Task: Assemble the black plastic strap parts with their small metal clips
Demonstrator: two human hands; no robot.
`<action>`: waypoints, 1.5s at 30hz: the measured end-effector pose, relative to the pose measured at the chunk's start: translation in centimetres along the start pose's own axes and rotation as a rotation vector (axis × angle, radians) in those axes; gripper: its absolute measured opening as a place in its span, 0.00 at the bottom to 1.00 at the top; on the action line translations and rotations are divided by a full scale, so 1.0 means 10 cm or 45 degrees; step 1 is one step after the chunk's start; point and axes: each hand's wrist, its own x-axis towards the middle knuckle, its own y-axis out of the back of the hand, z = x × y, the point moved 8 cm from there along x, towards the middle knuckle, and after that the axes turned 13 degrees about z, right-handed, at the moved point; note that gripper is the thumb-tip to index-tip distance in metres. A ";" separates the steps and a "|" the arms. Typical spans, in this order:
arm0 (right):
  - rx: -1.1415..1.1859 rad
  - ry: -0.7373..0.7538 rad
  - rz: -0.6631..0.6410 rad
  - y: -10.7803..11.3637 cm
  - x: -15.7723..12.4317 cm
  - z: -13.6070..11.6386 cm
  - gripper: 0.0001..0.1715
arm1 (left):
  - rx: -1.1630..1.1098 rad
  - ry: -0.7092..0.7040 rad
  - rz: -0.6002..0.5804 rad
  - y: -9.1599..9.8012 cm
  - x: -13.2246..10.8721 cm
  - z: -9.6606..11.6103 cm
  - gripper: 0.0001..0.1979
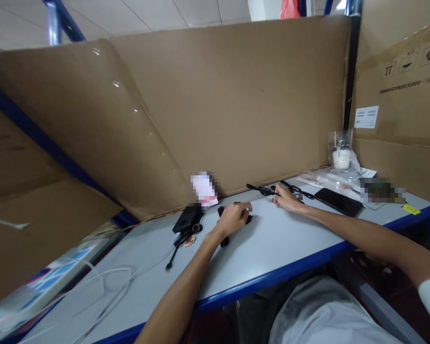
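Observation:
My left hand (234,218) hovers over or rests on a black strap-like thing (224,241) lying on the table; its fingers are loosely bent and apart. A small black piece shows beneath those fingertips, and the hand covers most of what lies there. Farther right, my right hand (285,198) has its fingers closed on one end of a long thin black band with a wider middle (263,190), which may be a watch. Another black band (306,193) lies just behind and to the right of this hand.
A black box (187,219) with a short cable (170,260) lies left, by a pale card (204,188). To the right are a black phone (338,201), plastic bags (335,179) and a white cup (341,158). Cardboard (229,105) walls the table's back; white cables (118,272) trail left.

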 end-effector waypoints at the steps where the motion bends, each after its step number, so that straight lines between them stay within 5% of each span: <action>1: -0.052 0.027 0.010 0.02 0.00 -0.01 0.09 | -0.009 -0.018 -0.038 -0.04 0.00 0.04 0.13; 6: -0.256 0.101 -0.050 -0.04 -0.03 -0.03 0.03 | 0.132 0.017 -0.180 -0.18 -0.03 -0.08 0.10; 12: -0.421 0.190 -0.221 -0.18 -0.10 -0.06 0.03 | -0.139 0.132 -0.006 -0.09 0.00 -0.38 0.10; 17: -0.582 0.334 -0.298 -0.18 -0.18 -0.17 0.04 | -0.505 0.153 0.020 -0.10 0.04 -0.25 0.06; 23: -0.758 0.559 -0.345 -0.18 -0.31 -0.30 0.10 | -0.506 0.133 0.002 -0.13 0.04 -0.10 0.10; 29: -0.869 0.688 -0.367 -0.15 -0.44 -0.41 0.12 | -0.392 0.100 0.015 -0.15 0.03 -0.16 0.11; 33: -0.931 0.664 -0.268 0.05 -0.33 -0.49 0.14 | -0.278 0.094 -0.035 -0.21 0.00 -0.22 0.11; 39: -1.020 0.483 0.119 0.69 0.07 -0.52 0.19 | -0.192 0.052 -0.098 -0.20 0.00 -0.16 0.12; 45: -1.042 0.389 0.173 0.90 0.17 -0.41 0.13 | -0.218 0.008 -0.143 -0.18 -0.01 0.00 0.09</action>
